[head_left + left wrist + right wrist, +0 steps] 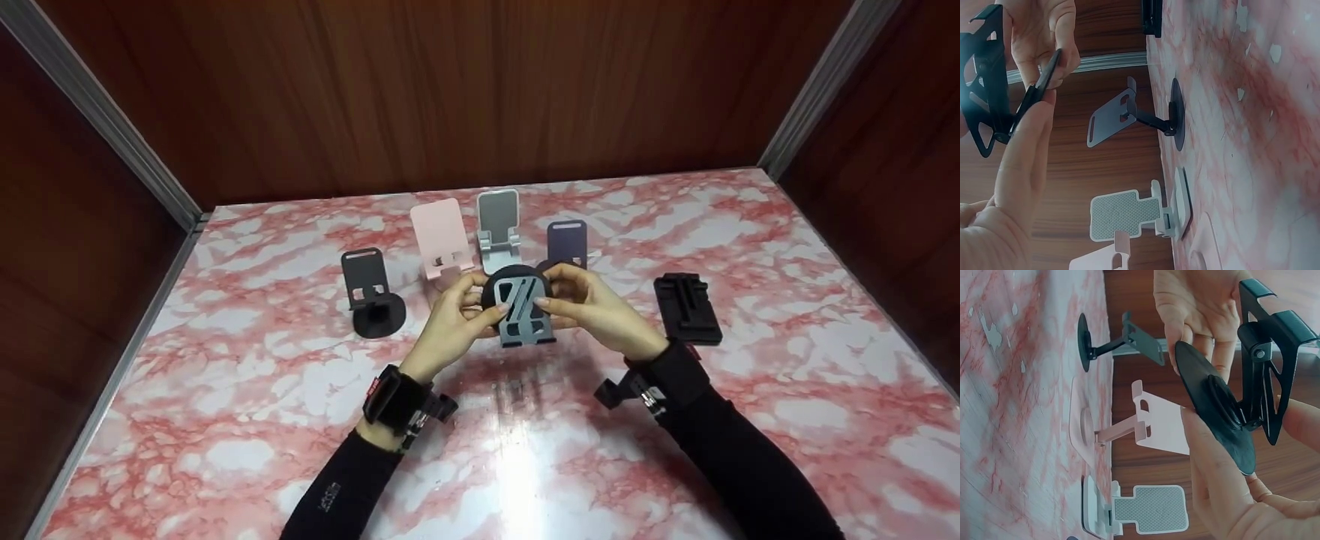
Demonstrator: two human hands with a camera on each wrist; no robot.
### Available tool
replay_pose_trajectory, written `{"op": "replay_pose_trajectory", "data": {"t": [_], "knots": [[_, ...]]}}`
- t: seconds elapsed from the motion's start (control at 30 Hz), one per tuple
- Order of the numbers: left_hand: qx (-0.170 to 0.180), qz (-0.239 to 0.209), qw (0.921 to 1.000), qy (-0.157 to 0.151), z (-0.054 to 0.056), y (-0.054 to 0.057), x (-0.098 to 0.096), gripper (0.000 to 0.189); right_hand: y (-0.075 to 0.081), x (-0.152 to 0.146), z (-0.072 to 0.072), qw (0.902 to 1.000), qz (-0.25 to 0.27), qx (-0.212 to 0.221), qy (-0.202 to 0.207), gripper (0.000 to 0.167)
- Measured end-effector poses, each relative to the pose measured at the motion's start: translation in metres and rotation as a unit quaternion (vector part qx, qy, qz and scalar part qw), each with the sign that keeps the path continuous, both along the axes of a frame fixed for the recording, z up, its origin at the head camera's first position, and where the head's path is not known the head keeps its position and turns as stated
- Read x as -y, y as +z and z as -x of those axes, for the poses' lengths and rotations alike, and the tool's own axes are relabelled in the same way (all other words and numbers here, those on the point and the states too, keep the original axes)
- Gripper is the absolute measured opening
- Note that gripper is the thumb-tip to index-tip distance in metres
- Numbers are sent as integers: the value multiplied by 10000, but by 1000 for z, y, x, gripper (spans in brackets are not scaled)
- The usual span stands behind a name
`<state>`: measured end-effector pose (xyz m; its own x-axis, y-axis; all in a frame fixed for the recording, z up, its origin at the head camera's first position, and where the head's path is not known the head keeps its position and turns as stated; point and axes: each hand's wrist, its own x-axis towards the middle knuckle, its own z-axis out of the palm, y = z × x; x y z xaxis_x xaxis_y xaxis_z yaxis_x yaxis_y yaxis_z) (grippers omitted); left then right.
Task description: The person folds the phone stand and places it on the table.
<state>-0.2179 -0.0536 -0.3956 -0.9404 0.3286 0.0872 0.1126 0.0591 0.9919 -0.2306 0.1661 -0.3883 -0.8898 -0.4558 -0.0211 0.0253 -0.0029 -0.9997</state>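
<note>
Both hands hold a dark phone stand (523, 297) up in front of the body, above the table. It has a slotted plate with two lipped feet, hinged to a round black base (1199, 379). My left hand (456, 321) grips its left side, thumb on the plate and fingers behind at the base. On the other side my right hand (604, 311) pinches it in the same way. From the right wrist view, plate and base stand apart at an angle, joined by a short hinged arm (1251, 391).
Behind the hands stand a pink phone stand (439, 229), a white-and-grey one (499, 214) and a purple one (568, 238). A dark grey stand (364, 276) is at left, a folded black stand (688, 309) at right. Wood panels (465, 90) enclose the marbled table (247, 390).
</note>
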Motion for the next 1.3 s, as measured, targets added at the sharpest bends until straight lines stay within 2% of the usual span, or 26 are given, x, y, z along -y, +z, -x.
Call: {"op": "replay_pose_trajectory", "data": {"t": [0.2,0.43,0.73,1.03,1.3], "knots": [[125,59,9999,-74,-12,21,1,34,-1,-1,1,9999,62,-18,124,27],[108,102,9999,-78,-12,21,1,33,-3,-1,1,9998,-25,-132,153,28],[-17,172,9998,-114,-12,20,1,34,-4,-1,1,9995,39,-203,227,26],[-255,322,9991,-44,-13,20,0,36,-2,-1,1,9994,-108,-268,206,28],[-309,314,9990,-108,-13,18,0,34,-4,-1,1,9991,-177,-319,235,29]]}}
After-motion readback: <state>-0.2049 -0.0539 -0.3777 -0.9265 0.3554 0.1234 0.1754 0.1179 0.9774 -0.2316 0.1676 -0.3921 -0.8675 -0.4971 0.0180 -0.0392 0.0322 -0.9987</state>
